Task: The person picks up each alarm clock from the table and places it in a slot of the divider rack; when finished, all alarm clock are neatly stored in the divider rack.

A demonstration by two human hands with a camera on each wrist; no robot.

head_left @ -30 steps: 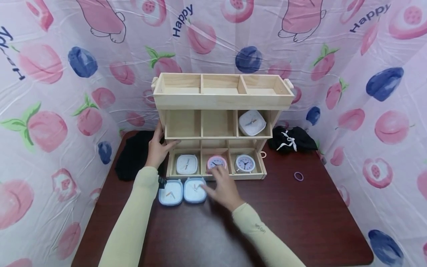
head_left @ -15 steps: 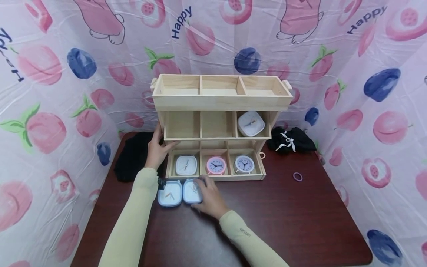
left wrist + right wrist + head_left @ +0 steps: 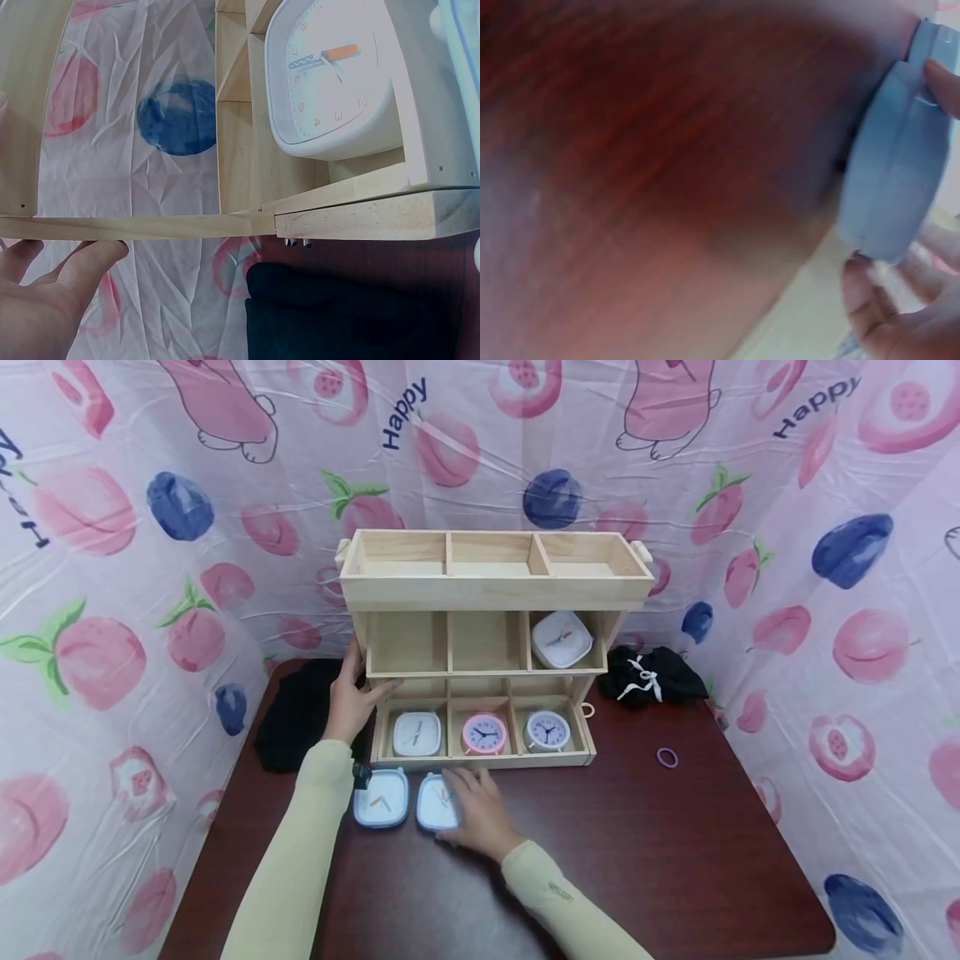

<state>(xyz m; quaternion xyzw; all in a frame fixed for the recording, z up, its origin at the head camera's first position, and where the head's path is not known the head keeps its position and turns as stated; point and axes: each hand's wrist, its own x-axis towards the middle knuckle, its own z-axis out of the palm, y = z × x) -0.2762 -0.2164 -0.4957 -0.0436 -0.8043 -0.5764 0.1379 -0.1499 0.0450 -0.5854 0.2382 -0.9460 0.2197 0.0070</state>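
In the head view my left hand (image 3: 349, 703) holds the left side of a tiered wooden organizer (image 3: 495, 593), thumb at the middle tier's lower edge. Its fingertips (image 3: 112, 251) press the outer side panel in the left wrist view. My right hand (image 3: 480, 814) grips a light blue square alarm clock (image 3: 435, 803) on the table before the organizer. Thumb and fingers span the clock's casing (image 3: 896, 165) in the right wrist view. A second blue square clock (image 3: 381, 799) lies face up to its left.
The bottom tier holds a white square clock (image 3: 417, 733), a pink round clock (image 3: 483, 733) and a white round clock (image 3: 547, 731). Another white clock (image 3: 562, 640) leans in the middle tier. Black cloth (image 3: 288, 718), a black pouch (image 3: 652, 677) and a purple ring (image 3: 667, 757) lie around.
My right hand has moved from over the pink clock to the right blue clock and taken hold of it. That clock has shifted slightly right, widening the gap. My left hand stays.
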